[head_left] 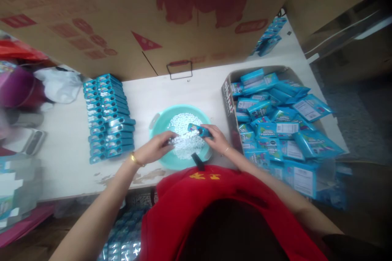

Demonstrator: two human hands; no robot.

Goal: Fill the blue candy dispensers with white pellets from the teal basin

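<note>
A turquoise basin (pixel 155 159) full of small white pellets (pixel 186 147) stands on the table in front of me. My right hand (pixel 216 138) grips a small blue box (pixel 199 129), tilted over the basin's right side. My left hand (pixel 161 147), a gold bracelet at its wrist, is closed over the left side of the basin. Its fingers hold something dark and blurred, and a raised band of pellets runs from there to the box's left end. A dark strip, perhaps a handle, lies over the near rim.
Two rows of blue boxes (pixel 112 120) with round openings stand at left. To the right, an open carton (pixel 228 100) is heaped with blue packets (pixel 275 130). A large cardboard box (pixel 122 16) walls off the back of the white table (pixel 67 142). More blue packs lie below the table.
</note>
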